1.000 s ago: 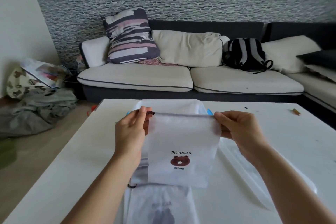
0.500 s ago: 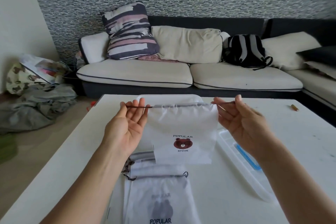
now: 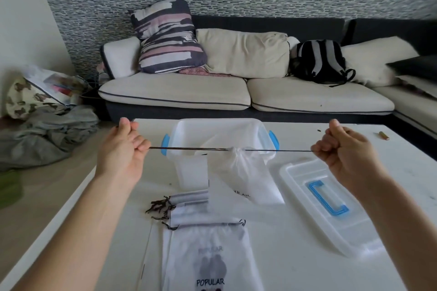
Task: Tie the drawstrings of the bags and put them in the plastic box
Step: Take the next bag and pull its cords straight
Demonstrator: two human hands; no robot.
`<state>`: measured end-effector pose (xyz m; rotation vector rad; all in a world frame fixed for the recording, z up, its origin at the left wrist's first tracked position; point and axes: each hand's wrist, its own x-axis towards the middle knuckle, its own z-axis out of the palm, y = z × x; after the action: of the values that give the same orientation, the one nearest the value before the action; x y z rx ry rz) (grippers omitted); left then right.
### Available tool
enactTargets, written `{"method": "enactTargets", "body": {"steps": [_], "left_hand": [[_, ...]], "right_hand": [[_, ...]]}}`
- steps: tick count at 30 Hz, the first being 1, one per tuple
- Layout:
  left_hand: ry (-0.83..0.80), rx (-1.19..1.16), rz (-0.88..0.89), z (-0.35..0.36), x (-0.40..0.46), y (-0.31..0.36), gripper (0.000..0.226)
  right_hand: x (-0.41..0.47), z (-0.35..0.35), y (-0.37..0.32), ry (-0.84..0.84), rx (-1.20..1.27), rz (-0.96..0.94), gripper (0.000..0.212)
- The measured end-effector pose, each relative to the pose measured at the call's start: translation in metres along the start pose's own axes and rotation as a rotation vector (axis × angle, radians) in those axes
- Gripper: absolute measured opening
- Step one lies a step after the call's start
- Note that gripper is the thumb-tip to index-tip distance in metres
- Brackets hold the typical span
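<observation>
Sitting against the patterned wall at twelve o'clock: cream sofa (image 3: 175, 98), striped pillow (image 3: 166, 35), black-and-grey backpack (image 3: 319, 60). Lying heaped at nine o'clock: grey clothing (image 3: 47, 134). Resting at two o'clock on white table (image 3: 295, 255): small brown stick (image 3: 384, 135).

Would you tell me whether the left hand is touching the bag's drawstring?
Touching: the head view shows the left hand pinching the taut drawstring, which enters its fingers.

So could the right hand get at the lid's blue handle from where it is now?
Probably not yet: the right hand grips a taut drawstring. Nothing covers the blue handle just below it.
</observation>
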<state>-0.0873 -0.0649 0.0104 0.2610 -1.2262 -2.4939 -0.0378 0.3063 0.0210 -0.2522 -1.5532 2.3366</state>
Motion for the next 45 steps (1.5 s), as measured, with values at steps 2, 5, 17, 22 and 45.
{"method": "enactTargets", "body": {"steps": [2, 5, 17, 22, 45], "left_hand": [[-0.032, 0.05, 0.01, 0.001, -0.001, -0.001, 0.032], [-0.063, 0.044, -0.038, 0.011, -0.012, -0.01, 0.034], [-0.48, 0.169, -0.289, 0.05, -0.077, -0.044, 0.029], [-0.529, 0.285, -0.166, 0.051, -0.088, -0.053, 0.03], [-0.504, 0.169, -0.433, 0.07, -0.12, -0.059, 0.028]], "right_hand": [[0.0, -0.001, 0.002, 0.016, -0.042, 0.008, 0.038], [-0.009, 0.006, 0.004, 0.017, -0.079, 0.052, 0.034], [-0.04, 0.055, 0.028, -0.45, -0.328, 0.245, 0.029], [-0.04, 0.056, 0.024, -0.526, -0.246, 0.091, 0.026], [-0.053, 0.074, 0.04, -0.442, -0.231, 0.031, 0.029]]}}
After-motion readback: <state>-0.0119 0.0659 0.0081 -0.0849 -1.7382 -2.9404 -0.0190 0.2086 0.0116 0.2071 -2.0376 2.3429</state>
